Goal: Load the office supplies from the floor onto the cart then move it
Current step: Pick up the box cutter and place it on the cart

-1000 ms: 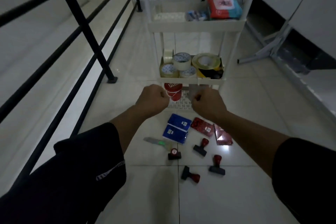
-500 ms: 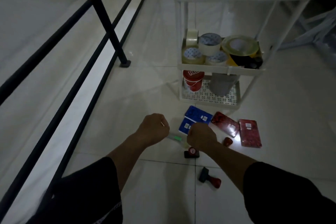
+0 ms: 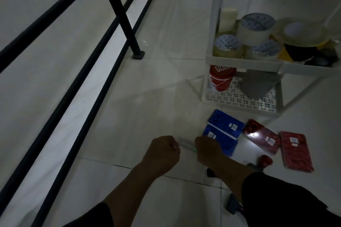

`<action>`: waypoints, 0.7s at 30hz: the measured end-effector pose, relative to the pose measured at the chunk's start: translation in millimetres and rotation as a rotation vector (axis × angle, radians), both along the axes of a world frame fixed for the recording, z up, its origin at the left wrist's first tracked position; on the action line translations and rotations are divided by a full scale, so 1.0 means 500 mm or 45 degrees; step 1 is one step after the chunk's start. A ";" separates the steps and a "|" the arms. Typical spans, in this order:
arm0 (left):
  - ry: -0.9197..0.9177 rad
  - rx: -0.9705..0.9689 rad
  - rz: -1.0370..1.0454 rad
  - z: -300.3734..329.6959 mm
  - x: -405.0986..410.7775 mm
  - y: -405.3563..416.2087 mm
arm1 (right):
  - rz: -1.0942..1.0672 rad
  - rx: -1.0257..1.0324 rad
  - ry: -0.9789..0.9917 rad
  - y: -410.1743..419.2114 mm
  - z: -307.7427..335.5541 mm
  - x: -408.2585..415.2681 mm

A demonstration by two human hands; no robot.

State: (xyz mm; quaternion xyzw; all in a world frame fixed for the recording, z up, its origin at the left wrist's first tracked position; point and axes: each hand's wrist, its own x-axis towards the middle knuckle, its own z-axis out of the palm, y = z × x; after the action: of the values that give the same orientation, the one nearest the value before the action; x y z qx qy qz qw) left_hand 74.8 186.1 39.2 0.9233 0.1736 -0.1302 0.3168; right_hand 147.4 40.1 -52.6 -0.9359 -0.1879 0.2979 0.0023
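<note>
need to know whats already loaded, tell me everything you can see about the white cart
The white cart stands on the pale tiled floor at upper right, cropped by the picture's edge. It looks like plastic, with slim upright posts and shallow trays. The middle tray holds several tape rolls, some stacked, plus dark items too dim to identify. The bottom tray has a perforated base and carries a red container and a grey object. Neither hand touches it; the blue packets lie just before it.

Your two bare forearms reaching forward and down from dark sleeves, your left hand [image 3: 162, 153] curled into a loose fist, knuckles up, your right hand [image 3: 209, 150] just beside it, fingers folded under and hidden, wrists nearly level, hands apart.
</note>
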 end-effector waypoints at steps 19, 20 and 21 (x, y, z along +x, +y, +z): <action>-0.139 0.047 -0.066 0.168 0.120 -0.079 | -0.257 0.422 -0.246 -0.161 0.349 0.097; -0.167 0.024 -0.047 0.190 0.128 -0.089 | -0.289 0.452 -0.285 -0.178 0.382 0.097; -0.196 0.001 -0.029 0.212 0.134 -0.099 | -0.316 0.498 -0.339 -0.195 0.416 0.094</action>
State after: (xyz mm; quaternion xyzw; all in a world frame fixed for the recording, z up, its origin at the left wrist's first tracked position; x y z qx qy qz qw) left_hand 141.8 136.6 145.0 0.9327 0.1381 -0.0626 0.3272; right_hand 194.6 -57.3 155.1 -0.9645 -0.1245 0.1274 0.1950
